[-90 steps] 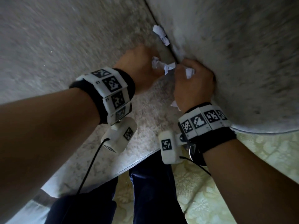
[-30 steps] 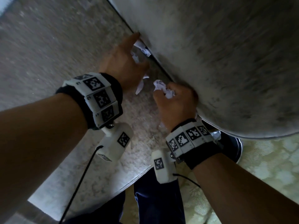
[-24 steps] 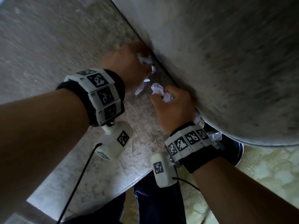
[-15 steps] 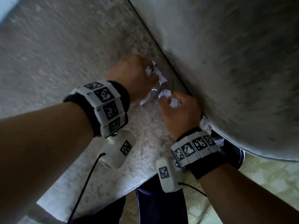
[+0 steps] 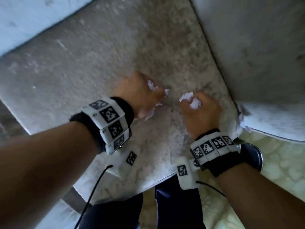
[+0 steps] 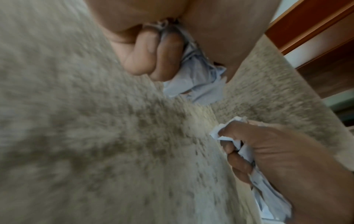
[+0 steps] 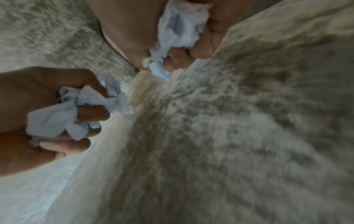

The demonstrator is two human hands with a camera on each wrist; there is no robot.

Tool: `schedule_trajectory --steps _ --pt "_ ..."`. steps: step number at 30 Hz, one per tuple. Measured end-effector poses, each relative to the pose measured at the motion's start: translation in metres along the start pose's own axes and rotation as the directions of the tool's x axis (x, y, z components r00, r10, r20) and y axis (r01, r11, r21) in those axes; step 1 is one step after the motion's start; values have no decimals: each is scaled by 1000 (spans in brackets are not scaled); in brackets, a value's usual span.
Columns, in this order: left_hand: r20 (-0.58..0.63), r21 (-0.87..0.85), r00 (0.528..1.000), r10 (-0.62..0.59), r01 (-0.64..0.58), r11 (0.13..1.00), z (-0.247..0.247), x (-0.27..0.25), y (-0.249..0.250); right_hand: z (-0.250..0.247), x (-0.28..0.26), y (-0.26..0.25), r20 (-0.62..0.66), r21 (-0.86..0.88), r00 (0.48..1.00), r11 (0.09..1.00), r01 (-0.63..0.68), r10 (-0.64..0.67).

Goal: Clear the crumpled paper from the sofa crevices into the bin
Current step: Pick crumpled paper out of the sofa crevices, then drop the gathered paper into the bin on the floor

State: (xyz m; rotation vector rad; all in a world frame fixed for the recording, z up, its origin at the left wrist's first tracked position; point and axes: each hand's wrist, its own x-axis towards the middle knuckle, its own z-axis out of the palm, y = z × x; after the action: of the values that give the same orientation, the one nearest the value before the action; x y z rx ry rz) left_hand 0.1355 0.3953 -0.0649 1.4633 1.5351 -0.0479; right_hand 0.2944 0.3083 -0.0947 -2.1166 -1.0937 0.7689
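A home living room: a plush beige sofa with a seat cushion and a padded arm fills the head view, a pale patterned carpet lies beneath it, and wooden trim shows in the left wrist view.

Both forearms extended forward, wrist bands on. Left hand fisted, fingers curled tight, knuckles up. Right hand likewise fisted, just beside the left, not touching.

Head view looks down; wrist views close, sharing sofa seat.
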Motion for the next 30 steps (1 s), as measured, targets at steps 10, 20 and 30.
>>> schedule_trajectory --steps 10,20,30 --pt "-35 33 998 55 -54 998 -16 -83 -10 -19 -76 -39 -25 -36 996 996 -87 86" --pt "-3 61 1000 26 -26 998 70 -115 31 -81 -103 10 -36 -31 994 994 -104 103" --pt "191 99 978 85 -105 990 239 -134 122 -208 -140 149 -24 -7 961 961 -276 276"
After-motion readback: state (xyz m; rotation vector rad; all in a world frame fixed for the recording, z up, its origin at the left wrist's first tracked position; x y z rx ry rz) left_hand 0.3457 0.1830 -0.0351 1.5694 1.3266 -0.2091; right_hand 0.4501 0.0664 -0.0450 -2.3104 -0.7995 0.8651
